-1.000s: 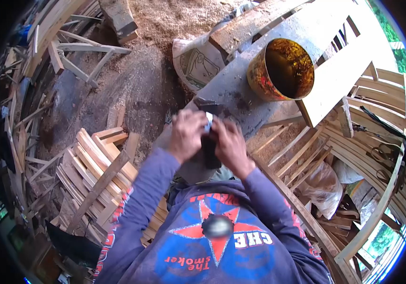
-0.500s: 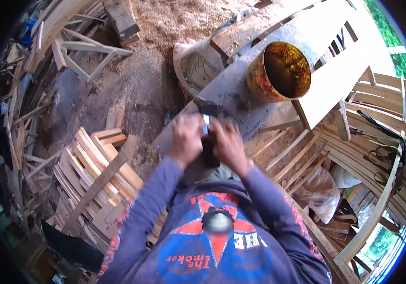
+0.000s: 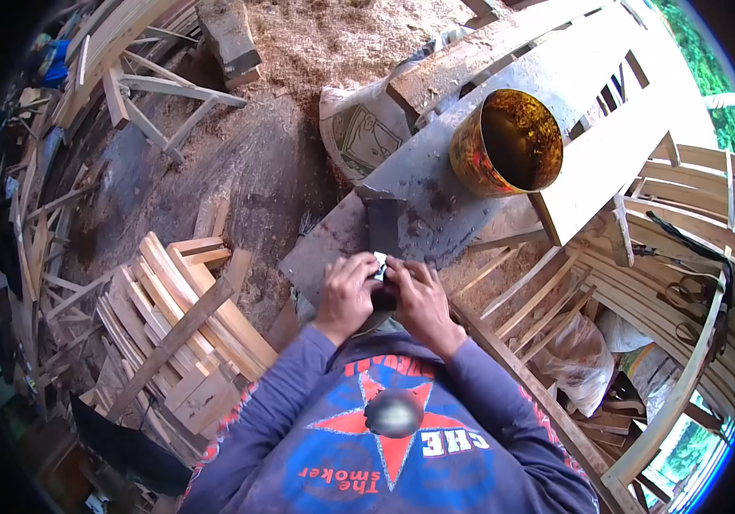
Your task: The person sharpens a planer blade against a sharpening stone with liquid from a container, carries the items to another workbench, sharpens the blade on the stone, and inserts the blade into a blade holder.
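Observation:
My left hand [image 3: 346, 295] and my right hand [image 3: 420, 298] are close together just in front of my body, fingers bent and closed. Between them they pinch a small shiny metal blade [image 3: 379, 265] from both sides. Under the fingers lies a long dark flat block [image 3: 383, 227] that looks like a sharpening stone. Its far end shows beyond my hands, on a wet, dirty grey board [image 3: 333, 236]. My fingers partly cover the blade, so its full shape is hidden, and its exact contact with the block is unclear.
A yellow-brown can [image 3: 470, 150] stands on the board, ahead and right. Stacked wooden strips [image 3: 183, 287] lie on the left, with a wooden frame [image 3: 538, 300] and a plastic bag [image 3: 577, 355] on the right. Sawdust [image 3: 324, 43] covers the ground ahead; a printed sack [image 3: 363, 137] lies beside the board.
Both hands, with the blade between them, have come back along the dark block towards my body. More of the block's far end now shows. The camera view has shifted slightly.

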A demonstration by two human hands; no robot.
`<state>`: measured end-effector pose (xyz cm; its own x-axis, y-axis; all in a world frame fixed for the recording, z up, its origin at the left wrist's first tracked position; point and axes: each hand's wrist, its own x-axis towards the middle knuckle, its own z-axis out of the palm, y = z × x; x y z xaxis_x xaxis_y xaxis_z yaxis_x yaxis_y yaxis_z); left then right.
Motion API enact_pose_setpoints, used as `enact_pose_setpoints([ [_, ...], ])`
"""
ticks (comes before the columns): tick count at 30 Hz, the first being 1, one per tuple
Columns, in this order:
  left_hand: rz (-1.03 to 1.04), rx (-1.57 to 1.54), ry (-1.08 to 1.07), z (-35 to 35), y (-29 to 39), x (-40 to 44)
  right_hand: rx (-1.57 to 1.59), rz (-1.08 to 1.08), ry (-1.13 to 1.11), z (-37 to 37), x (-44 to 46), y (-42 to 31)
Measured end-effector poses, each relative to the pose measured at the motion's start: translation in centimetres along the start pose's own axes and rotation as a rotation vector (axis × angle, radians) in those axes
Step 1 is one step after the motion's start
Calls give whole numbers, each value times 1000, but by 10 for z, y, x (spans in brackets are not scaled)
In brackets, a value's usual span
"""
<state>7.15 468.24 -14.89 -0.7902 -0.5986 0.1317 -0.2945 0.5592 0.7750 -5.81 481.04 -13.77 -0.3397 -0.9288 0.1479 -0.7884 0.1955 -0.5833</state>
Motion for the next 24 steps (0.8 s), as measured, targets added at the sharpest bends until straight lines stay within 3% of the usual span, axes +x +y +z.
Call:
enact_pose_setpoints([
  [3, 111, 107, 109, 1, -17, 45, -30, 88, -35, -2, 45, 10],
  [5, 28, 100, 2, -15, -22, 76, -49, 1, 51, 1, 72, 19],
  [7, 53, 87, -48, -13, -13, 46, -8, 96, -28, 4, 39, 13],
  [9, -57, -16, -72, -4, 2, 2, -36, -34, 26, 4, -1, 2],
  [11, 32, 30, 21, 4, -13, 14, -35, 33, 40, 12, 12, 13],
  [14, 2, 79, 8, -11, -20, 68, -49, 52, 7, 4, 74, 20],
  [17, 69, -37, -4, -2, -17, 33, 5, 96, -50, 7, 21, 15],
  [18, 19, 19, -27, 3, -7, 7, -35, 21, -10, 8, -1, 11],
  [19, -35, -41, -13, 4, -1, 4, 6, 60, -57, 4, 0, 7],
  [21, 79, -22, 80, 5, -17, 39, -19, 68, 4, 4, 35, 15],
  [24, 64, 26, 33, -7, -23, 67, -1, 38, 9, -1, 67, 21],
])
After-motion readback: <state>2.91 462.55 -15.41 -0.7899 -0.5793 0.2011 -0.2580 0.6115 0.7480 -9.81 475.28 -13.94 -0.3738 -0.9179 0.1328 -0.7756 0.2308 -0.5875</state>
